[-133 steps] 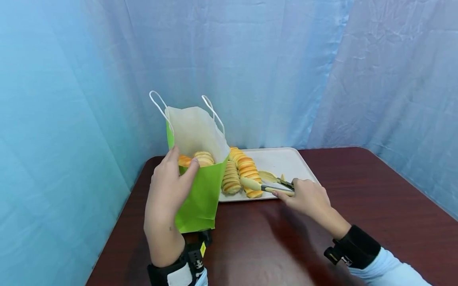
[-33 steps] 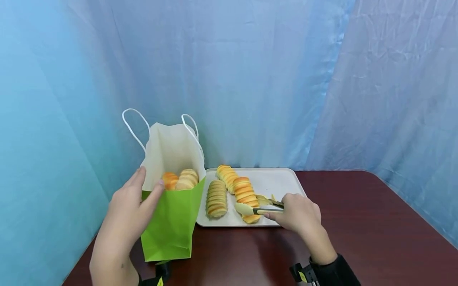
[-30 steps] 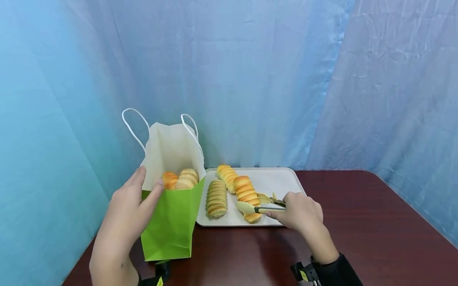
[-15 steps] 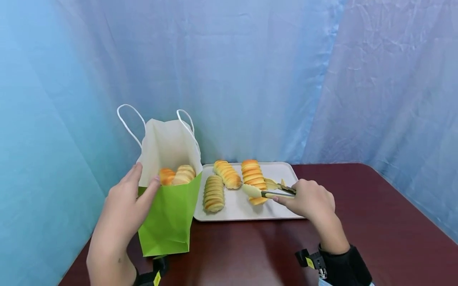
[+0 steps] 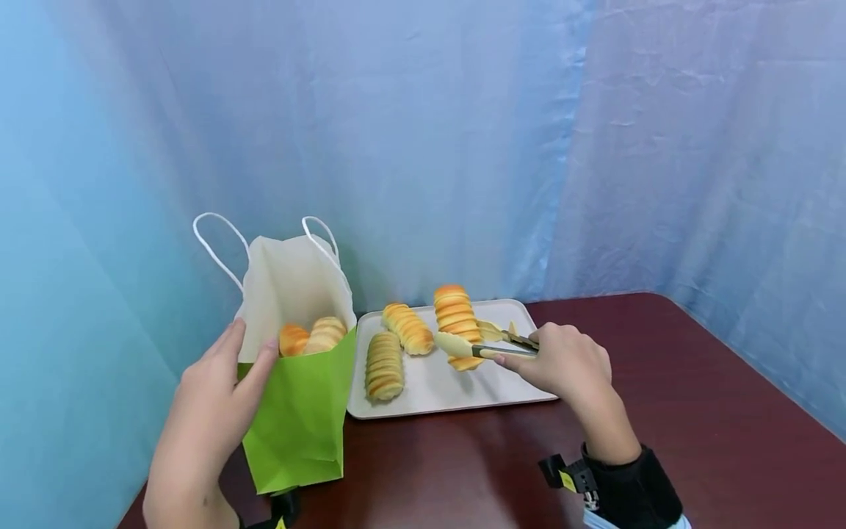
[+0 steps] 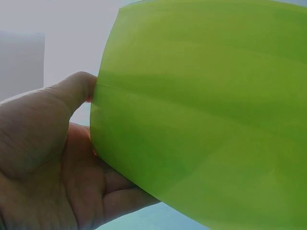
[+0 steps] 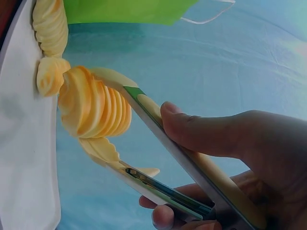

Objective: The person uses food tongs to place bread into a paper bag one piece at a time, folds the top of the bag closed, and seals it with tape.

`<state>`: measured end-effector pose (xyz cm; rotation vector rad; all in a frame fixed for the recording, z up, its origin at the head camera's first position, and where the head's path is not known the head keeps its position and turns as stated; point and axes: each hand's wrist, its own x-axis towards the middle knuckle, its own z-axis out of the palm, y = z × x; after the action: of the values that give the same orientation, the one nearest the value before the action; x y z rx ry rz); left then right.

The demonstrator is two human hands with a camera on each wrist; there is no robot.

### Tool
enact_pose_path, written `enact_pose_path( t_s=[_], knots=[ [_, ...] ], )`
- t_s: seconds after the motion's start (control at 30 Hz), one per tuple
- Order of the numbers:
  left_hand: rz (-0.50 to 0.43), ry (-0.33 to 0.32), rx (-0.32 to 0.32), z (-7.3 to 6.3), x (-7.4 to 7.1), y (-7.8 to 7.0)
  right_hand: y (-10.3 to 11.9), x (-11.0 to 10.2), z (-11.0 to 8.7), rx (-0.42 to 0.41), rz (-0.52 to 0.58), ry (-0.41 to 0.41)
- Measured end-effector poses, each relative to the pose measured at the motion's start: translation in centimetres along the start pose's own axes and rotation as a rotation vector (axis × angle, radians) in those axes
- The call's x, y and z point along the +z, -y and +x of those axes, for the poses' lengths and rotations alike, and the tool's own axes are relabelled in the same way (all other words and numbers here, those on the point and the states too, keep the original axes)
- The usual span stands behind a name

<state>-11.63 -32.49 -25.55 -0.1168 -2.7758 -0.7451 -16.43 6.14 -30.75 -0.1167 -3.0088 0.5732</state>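
Observation:
In the head view my right hand [image 5: 571, 364] grips tongs [image 5: 492, 352] with cream tips and metal arms. Between the tips is a ridged, golden bread roll [image 5: 456, 316], raised above the white tray [image 5: 423, 400]; the right wrist view shows the same roll [image 7: 93, 103] pinched from both sides. My left hand [image 5: 214, 400] holds the rim of a green paper bag [image 5: 297, 422] at its near left corner, thumb over the edge. Inside the bag, bread rolls [image 5: 325, 334] show below the white lining. The left wrist view shows my left hand [image 6: 43, 158] behind the green panel [image 6: 201, 105].
On the tray's left part lie a pale brown ridged roll [image 5: 385, 367] and a yellow one [image 5: 407, 328]. White cord handles [image 5: 221, 235] stand up from the bag. Dark red table [image 5: 694, 382] surrounds the tray; blue curtains [image 5: 410, 147] hang behind.
The tongs have lifted the golden roll off the tray, away from the yellow roll beside it. The bag now stands left of the tray, which it partly covered earlier; my left hand stays on it.

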Motion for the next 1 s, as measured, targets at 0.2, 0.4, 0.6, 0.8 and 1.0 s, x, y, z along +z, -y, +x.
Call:
enact_pose_path(
  t_s=[0.2,0.4,0.6,0.8,1.0],
  knots=[
    [0.012,0.023,-0.039,-0.48,0.32,0.44,-0.16,-0.07,0.04,-0.009,-0.002,0.006],
    [0.010,0.009,-0.025,-0.40,0.47,0.14,-0.58,-0.33,-0.08,0.004,0.005,-0.015],
    [0.009,-0.019,0.022,-0.16,0.35,-0.21,-0.68,-0.40,-0.21,0.009,0.023,-0.009],
    [0.008,0.001,0.013,-0.23,0.50,-0.33,-0.71,-0.38,-0.24,-0.017,0.034,-0.035],
    [0.010,0.007,0.005,-0.32,0.55,-0.30,-0.74,-0.44,-0.37,-0.016,0.039,-0.040]
  ],
)
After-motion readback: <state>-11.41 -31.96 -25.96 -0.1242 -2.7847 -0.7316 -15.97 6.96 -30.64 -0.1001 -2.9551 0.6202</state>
